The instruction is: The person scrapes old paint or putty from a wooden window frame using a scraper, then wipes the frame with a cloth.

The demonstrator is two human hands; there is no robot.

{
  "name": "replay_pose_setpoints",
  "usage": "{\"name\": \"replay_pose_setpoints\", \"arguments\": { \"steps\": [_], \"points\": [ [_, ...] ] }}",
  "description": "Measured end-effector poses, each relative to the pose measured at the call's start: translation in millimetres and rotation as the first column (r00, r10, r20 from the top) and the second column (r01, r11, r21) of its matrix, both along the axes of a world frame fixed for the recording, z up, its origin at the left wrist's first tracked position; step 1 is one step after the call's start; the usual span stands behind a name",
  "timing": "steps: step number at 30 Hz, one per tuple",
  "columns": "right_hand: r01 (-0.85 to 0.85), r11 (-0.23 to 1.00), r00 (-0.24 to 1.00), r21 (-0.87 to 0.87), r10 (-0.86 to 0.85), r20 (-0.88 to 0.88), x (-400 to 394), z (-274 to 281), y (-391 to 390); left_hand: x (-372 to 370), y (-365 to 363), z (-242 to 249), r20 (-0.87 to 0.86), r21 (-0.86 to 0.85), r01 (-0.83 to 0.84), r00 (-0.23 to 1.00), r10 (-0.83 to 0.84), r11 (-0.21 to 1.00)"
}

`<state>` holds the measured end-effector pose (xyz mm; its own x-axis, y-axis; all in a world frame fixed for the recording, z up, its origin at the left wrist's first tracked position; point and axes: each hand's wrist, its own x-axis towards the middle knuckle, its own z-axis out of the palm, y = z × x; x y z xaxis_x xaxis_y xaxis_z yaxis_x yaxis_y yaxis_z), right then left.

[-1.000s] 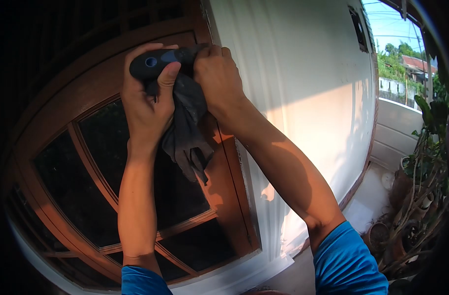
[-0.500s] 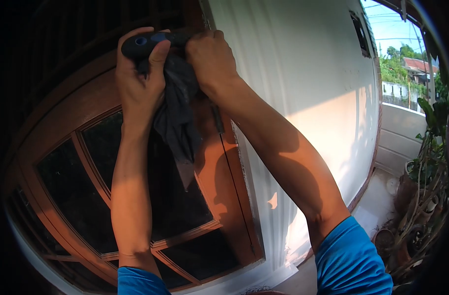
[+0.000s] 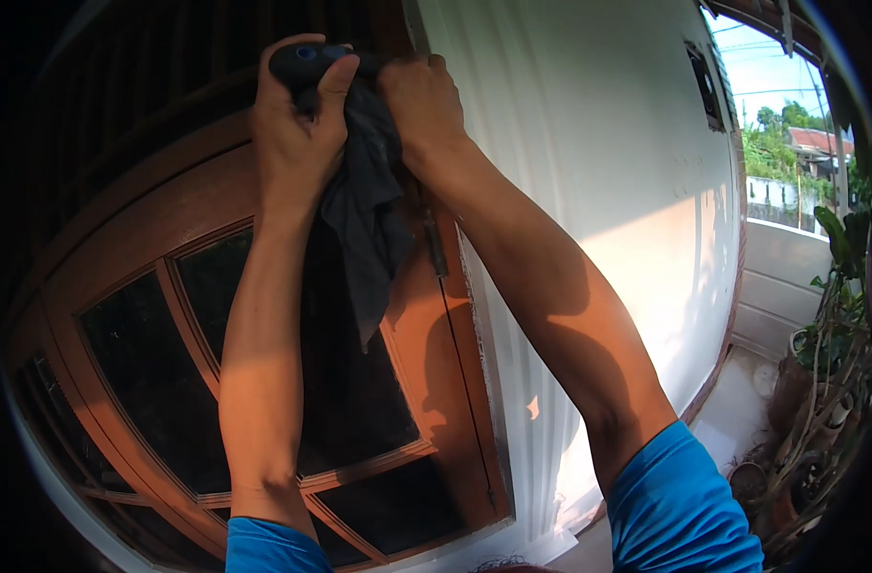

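My left hand (image 3: pixel 293 143) is raised at the upper middle, its fingers and thumb wrapped round the rounded end of a dark object with blue round spots (image 3: pixel 297 65). I cannot make out what kind of thing it is. Beside it, my right hand (image 3: pixel 424 107) is closed in a fist at the object's other end; what lies inside that fist is hidden. A dark grey cloth (image 3: pixel 369 210) hangs down from between the hands, in front of the brown wooden door (image 3: pixel 421 353).
Glass panes (image 3: pixel 345 401) fill the door's frame. A metal rod-like fitting (image 3: pixel 435 250) sits on its right side. A white wall (image 3: pixel 588 143) stands to the right, with potted plants (image 3: pixel 808 449) farther right along the floor.
Both hands, the dark object and the top of the cloth have shifted slightly up and right in view. The cloth's lower tip hangs a little higher. Both hands keep their hold.
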<state>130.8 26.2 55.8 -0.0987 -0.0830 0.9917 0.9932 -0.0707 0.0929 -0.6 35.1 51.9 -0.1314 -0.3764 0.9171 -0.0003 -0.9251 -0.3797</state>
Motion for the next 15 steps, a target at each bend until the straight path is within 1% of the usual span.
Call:
{"name": "replay_pose_setpoints", "arguments": {
  "steps": [2,3,5,8,11,12,14,15],
  "points": [
    [-0.018,1.0,1.0,-0.004,0.018,0.015,4,-3,-2,-1,-5,-3,-0.005,-0.019,-0.038,0.999,0.038,0.999],
    [-0.032,0.999,0.999,0.035,0.032,-0.001,4,-7,-2,-1,-8,-5,-0.009,-0.025,-0.058,0.998,0.058,0.998],
    [-0.065,0.99,0.997,0.127,0.068,-0.023,1,-21,1,-4,-7,-16,-0.027,-0.009,-0.055,0.998,0.055,0.998],
    [-0.091,0.986,0.995,0.139,0.094,-0.018,2,-36,2,-6,-7,-27,-0.036,0.015,-0.052,0.998,0.053,0.999],
    [-0.09,0.996,0.995,0.004,0.09,-0.038,2,-24,-3,-7,-2,-16,-0.017,0.037,-0.049,0.999,0.05,0.998],
    [-0.055,0.998,0.998,0.004,0.055,-0.013,2,-19,-3,-7,2,-11,-0.011,0.038,-0.045,0.999,0.046,0.998],
    [0.019,1.0,0.999,0.008,-0.019,0.039,4,-8,-4,-5,4,3,-0.029,-0.02,0.031,0.999,-0.031,0.999],
    [0.01,1.0,1.0,-0.01,-0.01,0.023,3,-8,-6,-4,4,7,-0.039,-0.054,0.069,0.997,-0.071,0.996]
  ]
}}
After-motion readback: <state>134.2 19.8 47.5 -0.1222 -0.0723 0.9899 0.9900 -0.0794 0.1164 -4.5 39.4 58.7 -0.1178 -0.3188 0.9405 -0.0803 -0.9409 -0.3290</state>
